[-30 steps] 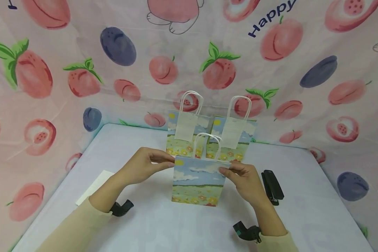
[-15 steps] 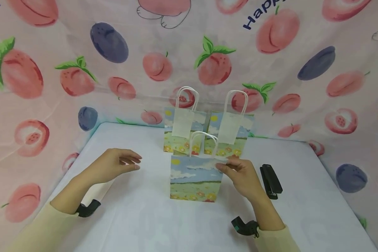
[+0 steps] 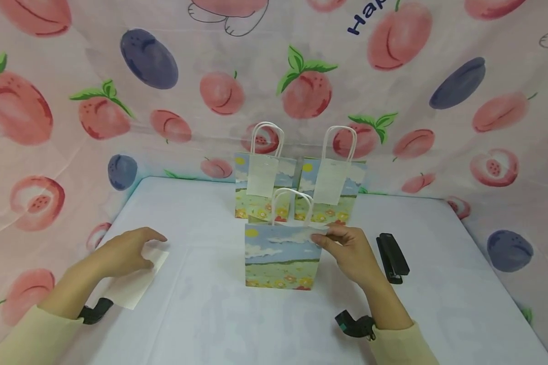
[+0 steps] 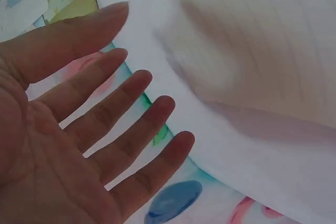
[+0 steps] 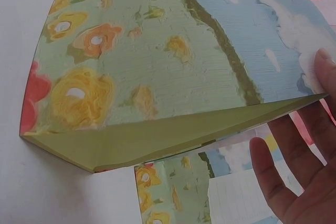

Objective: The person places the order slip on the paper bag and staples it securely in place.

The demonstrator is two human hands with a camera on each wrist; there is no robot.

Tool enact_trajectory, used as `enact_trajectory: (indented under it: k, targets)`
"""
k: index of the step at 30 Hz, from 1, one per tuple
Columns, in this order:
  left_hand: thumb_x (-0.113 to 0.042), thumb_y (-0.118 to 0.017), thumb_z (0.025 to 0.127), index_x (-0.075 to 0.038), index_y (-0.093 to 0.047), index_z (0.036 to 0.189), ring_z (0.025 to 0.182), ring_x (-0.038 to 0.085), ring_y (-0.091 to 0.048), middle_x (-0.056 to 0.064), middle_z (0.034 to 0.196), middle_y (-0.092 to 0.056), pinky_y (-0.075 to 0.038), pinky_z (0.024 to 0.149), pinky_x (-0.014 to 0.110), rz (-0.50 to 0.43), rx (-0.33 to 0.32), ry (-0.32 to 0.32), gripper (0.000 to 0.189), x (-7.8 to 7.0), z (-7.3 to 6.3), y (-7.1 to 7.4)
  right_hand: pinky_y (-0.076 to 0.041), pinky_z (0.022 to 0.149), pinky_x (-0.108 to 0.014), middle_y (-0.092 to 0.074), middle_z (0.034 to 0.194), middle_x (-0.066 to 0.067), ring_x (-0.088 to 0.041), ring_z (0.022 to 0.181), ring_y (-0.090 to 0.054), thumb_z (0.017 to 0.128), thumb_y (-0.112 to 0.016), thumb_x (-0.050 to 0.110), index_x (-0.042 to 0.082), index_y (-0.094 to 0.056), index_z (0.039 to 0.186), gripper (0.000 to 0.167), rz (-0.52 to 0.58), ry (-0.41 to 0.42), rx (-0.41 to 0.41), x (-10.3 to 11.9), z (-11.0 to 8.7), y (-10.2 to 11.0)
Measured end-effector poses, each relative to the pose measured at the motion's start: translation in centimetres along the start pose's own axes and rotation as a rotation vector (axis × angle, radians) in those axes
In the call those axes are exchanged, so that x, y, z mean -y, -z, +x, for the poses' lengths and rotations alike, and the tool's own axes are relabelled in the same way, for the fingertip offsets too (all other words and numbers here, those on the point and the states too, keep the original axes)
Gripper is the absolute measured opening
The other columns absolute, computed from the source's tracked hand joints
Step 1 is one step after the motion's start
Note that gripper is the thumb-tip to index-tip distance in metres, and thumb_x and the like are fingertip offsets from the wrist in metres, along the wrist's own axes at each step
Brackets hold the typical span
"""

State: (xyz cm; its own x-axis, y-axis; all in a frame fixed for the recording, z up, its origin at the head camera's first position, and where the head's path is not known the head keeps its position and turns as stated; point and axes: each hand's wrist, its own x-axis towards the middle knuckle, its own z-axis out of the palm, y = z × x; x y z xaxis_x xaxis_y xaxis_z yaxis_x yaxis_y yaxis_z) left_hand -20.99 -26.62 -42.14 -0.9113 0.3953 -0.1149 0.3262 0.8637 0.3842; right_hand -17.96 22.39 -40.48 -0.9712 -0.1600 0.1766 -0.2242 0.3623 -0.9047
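A small paper gift bag (image 3: pixel 280 258) with a painted sky, meadow and flowers stands upright at mid-table, its white twisted handles raised. My right hand (image 3: pixel 351 253) pinches its upper right edge between thumb and fingers. The right wrist view shows the bag's green-yellow side panel (image 5: pixel 152 137) beside the hand. My left hand (image 3: pixel 123 253) hovers over, or just touches, a pale sheet of paper (image 3: pixel 130 291) at the left; contact is hard to tell. In the left wrist view that hand's fingers (image 4: pixel 139 135) are spread and straight, and its shadow falls on the faintly lined sheet (image 4: pixel 252 61).
Behind stand two matching gift bags, a left one (image 3: pixel 260 207) and a right one (image 3: pixel 324 213), each with a white paper slip on its front. A black stapler (image 3: pixel 392 258) lies right of my right hand. Fruit-printed cloth (image 3: pixel 255 61) hangs behind the white table.
My left hand has let go of the front bag's left edge and moved left to the pale sheet. The right hand keeps its pinch on the bag. The head view has shifted slightly.
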Motion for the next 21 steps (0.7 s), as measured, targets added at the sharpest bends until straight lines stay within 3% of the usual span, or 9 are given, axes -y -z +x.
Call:
enact_trajectory:
  k: [6,10,14,21]
  targets:
    - [0.005,-0.079,0.070,-0.005,-0.063,0.134,0.117,0.041,-0.063,0.024,0.141,-0.058,-0.055,0.092,0.055,0.054,0.026,-0.028,0.067,1.1,-0.5,-0.8,-0.055,0.089,-0.028,-0.078,0.112,-0.006,-0.012,0.105,-0.067,0.096,-0.075,0.018,0.006,-0.079,0.114,0.022,0.004,-0.002,-0.004,0.1,-0.1,0.0]
    - [0.008,-0.076,0.067,-0.005,-0.057,0.141,0.117,0.040,-0.062,0.026,0.150,-0.049,-0.055,0.079,0.041,0.062,0.069,-0.009,0.077,1.2,-0.7,-1.1,-0.056,0.090,-0.027,-0.077,0.115,-0.008,-0.011,0.107,-0.067,0.096,-0.075,0.017,0.005,-0.078,0.117,0.024,0.015,0.000,-0.003,0.2,-0.1,-0.1]
    - [0.010,-0.074,0.067,-0.004,-0.053,0.145,0.112,0.035,-0.062,0.026,0.152,-0.046,-0.049,0.068,0.029,0.078,0.076,0.011,0.082,1.1,-0.7,-1.3,-0.056,0.091,-0.027,-0.077,0.117,-0.008,-0.010,0.109,-0.067,0.096,-0.075,0.016,0.005,-0.077,0.119,0.026,0.027,0.008,-0.003,0.1,-0.1,-0.1]
    - [0.010,-0.072,0.072,-0.006,-0.050,0.149,0.103,0.030,-0.063,0.025,0.154,-0.045,-0.047,0.060,0.026,0.084,0.089,0.043,0.082,0.7,-0.9,-1.5,-0.056,0.091,-0.026,-0.077,0.117,-0.006,-0.010,0.108,-0.067,0.096,-0.075,0.017,0.005,-0.077,0.119,0.026,0.035,0.007,0.003,0.0,-0.2,-0.1]
